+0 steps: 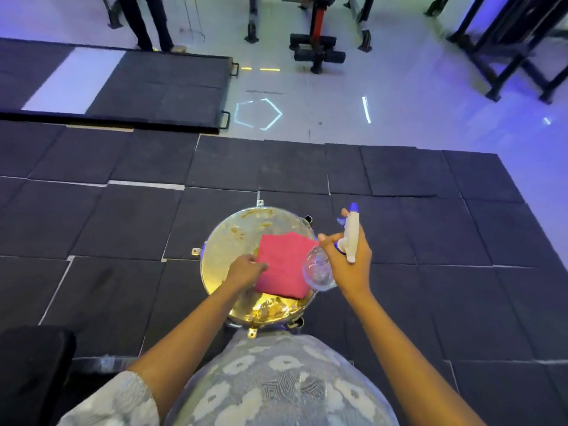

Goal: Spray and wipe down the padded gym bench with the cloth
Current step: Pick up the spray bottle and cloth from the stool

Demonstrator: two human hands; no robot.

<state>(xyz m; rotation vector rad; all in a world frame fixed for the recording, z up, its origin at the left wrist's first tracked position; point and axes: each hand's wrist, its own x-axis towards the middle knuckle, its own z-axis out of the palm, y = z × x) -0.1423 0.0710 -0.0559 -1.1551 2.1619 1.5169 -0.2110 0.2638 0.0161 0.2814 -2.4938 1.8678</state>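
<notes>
Best to lift the folded pink cloth in one wad off the round metal stool, where the left hand pinches its left edge. The right hand, just right of it, grips the spray bottle. A dark pad at near left, perhaps the bench, lies well apart from both.

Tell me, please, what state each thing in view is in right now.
round metal top: stained, partly covered.
pink cloth: folded, lying on the round metal top.
left hand: grips the pink cloth's left edge.
spray bottle: tilted, held by its neck.
right hand: fingers curled round the spray bottle.
padded bench: untouched, at lower left.
</notes>
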